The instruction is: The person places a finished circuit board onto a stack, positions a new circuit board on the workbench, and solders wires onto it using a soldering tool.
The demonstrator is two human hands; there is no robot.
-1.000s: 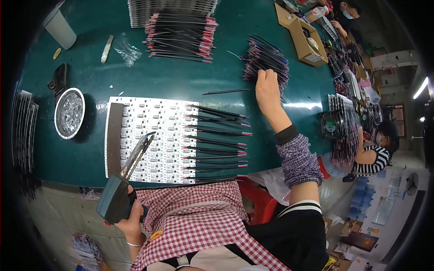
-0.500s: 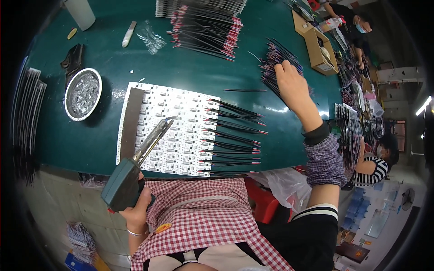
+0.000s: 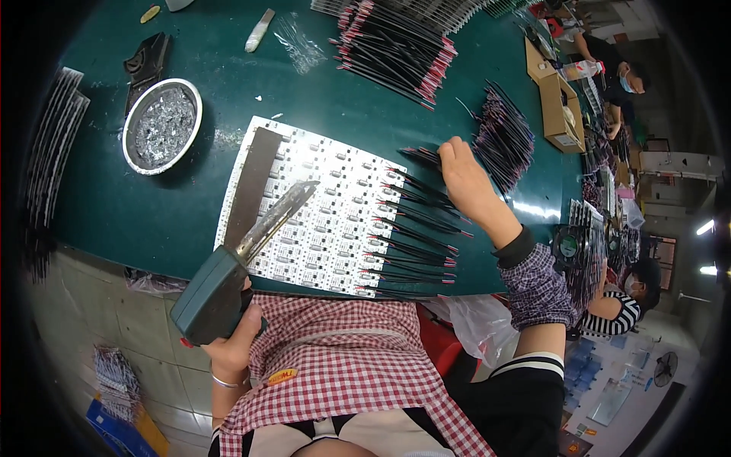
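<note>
My left hand (image 3: 237,343) is wrapped round the grip of a dark green soldering gun (image 3: 209,297). Its long metal tip slants up over a white panel of small circuit boards (image 3: 324,221). Pairs of black wires (image 3: 415,236) with reddish ends stick out along the panel's right edge. Just beyond them, my right hand (image 3: 468,179) has its fingers closed on a few dark wires (image 3: 422,156) low over the table; its fingertips partly hide them. A loose pile of similar wires (image 3: 502,145) lies right of that hand. A brown strip (image 3: 255,186) rests along the panel's left side.
Left of the panel stands a white-rimmed bowl (image 3: 156,169) of silvery scraps, beside a black stand (image 3: 147,61). Farther back lie a big wire bundle (image 3: 396,57) and clear plastic (image 3: 297,46). An open cardboard box (image 3: 562,114) sits at right; two people work beyond.
My right hand has moved from the wire pile left toward the panel, bringing a few wires. The soldering gun remains in my left hand over the panel. The whole view has shifted slightly.
</note>
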